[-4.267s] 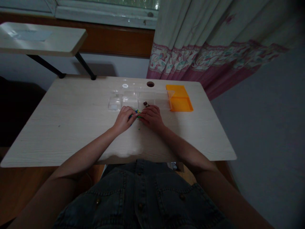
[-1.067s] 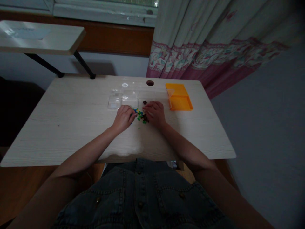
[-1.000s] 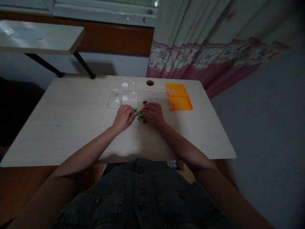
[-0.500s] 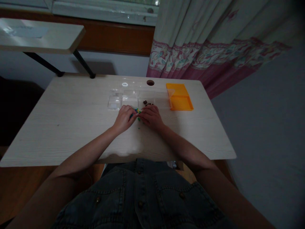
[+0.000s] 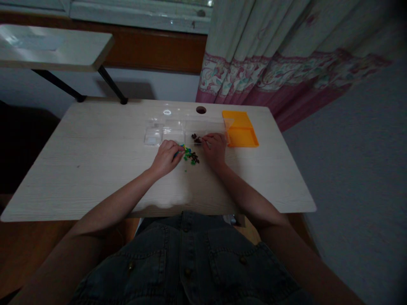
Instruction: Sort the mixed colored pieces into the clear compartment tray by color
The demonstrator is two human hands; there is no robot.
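Observation:
A small pile of green, blue, yellow and dark brown pieces point(image 5: 191, 157), too small to name, lies on the table. At its left edge rests my left hand point(image 5: 165, 159), fingers curled toward the thumb; what they hold, if anything, is hidden. My right hand point(image 5: 216, 151) reaches over the front wall of a clear divided plastic box point(image 5: 173, 134), its fingertips pinched together at several dark brown pieces point(image 5: 196, 138) in one compartment. Whatever is between those fingertips is too small to make out.
Beside the box's right end stands an open orange case point(image 5: 243, 137). The pale wooden table point(image 5: 104, 169) has a round cable hole point(image 5: 201, 110) at the back. A raised shelf point(image 5: 76, 48) on black legs is at the far left, and a curtain point(image 5: 241, 72) hangs behind.
My right hand has moved from the pile to the right and away from me, over the box, uncovering brown and green pieces. My left hand has hardly moved.

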